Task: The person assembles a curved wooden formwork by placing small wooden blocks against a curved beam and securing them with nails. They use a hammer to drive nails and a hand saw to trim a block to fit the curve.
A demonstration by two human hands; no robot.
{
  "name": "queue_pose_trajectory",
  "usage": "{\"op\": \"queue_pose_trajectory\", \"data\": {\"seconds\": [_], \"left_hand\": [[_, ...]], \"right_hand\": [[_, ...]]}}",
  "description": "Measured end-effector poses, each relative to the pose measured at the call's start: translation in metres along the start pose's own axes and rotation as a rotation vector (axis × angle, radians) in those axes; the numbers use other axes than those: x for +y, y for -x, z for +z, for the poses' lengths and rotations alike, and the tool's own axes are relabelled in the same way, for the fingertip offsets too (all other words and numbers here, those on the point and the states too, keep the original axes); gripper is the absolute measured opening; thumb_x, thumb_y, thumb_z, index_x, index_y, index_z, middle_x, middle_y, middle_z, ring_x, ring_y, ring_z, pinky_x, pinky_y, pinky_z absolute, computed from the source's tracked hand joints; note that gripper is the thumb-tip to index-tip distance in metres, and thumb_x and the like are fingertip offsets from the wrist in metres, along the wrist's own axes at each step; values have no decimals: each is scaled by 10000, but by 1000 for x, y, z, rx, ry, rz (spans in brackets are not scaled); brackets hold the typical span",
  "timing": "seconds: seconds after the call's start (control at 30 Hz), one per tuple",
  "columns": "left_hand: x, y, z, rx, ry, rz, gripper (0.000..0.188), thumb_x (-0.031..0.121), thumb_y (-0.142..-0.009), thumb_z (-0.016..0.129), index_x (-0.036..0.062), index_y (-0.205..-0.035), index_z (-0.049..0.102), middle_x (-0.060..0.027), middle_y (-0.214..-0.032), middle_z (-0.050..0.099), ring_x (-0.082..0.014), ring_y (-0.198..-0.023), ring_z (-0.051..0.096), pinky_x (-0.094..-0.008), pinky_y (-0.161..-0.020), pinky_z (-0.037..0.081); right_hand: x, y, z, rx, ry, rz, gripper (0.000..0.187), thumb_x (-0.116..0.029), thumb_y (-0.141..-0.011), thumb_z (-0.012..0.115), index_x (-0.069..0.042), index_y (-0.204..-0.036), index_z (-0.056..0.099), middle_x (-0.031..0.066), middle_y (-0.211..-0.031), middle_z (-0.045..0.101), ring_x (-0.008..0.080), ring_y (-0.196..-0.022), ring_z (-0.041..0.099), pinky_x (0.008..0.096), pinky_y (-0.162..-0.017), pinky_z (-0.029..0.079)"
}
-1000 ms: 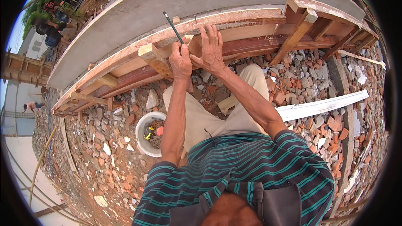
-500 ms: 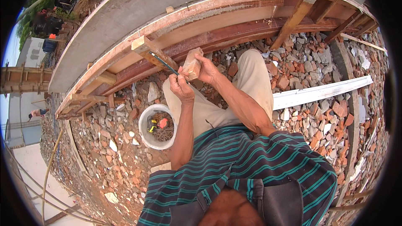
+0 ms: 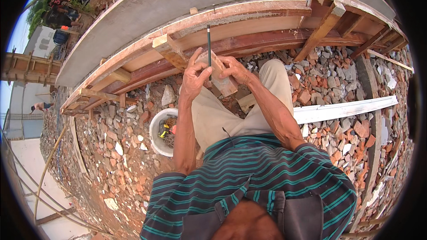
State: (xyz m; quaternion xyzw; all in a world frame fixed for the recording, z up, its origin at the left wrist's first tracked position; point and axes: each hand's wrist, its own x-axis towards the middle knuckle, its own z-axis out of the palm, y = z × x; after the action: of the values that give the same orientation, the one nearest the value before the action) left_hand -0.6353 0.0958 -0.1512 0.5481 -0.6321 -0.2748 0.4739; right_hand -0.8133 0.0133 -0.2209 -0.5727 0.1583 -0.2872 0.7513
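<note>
Pinching pencil [image 3: 209, 44] over wood block [image 3: 220, 75] with left hand [image 3: 195, 78]; right hand [image 3: 235, 70] clasping block's side, block between grips; forearms [image 3: 279, 113] converging.

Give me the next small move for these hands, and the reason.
Probably bring the lower end of the dark pencil onto the wooden block and draw a short line: the left hand pinches the pencil, which crosses the block's face in this view, while the right hand holds the block's side and seems able to steady it.
</note>
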Motion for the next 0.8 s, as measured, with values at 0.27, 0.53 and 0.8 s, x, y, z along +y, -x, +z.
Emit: {"op": "queue_pose_trajectory", "data": {"seconds": [0.27,0.53,0.8], "left_hand": [[5,-11,31,188,-294,211,158,123,-819,743,11,-929,753,-185,-1353,483,-327,-1257,482,-417,-1034,396],[-6,-17,36,188,-186,186,158,127,-746,817,7,-833,762,-157,-1286,518,-294,-1193,525,-388,-979,438],[-13,-58,6,244,86,151,438,112,-763,822,-28,-477,521,-167,-1175,639,-162,-915,613,-288,-762,487]], "right_hand": [[-50,-7,15,535,167,-375,443,-121,-834,637,26,-1248,581,93,-1131,587,169,-916,594,325,-833,512],[-63,-10,8,972,-43,-452,129,-95,-956,533,27,-982,567,56,-832,603,114,-705,594,252,-640,504],[8,17,-9,751,-546,453,429,-459,-921,587,-54,-1043,515,37,-673,511,50,-439,313,220,-371,250]]}}
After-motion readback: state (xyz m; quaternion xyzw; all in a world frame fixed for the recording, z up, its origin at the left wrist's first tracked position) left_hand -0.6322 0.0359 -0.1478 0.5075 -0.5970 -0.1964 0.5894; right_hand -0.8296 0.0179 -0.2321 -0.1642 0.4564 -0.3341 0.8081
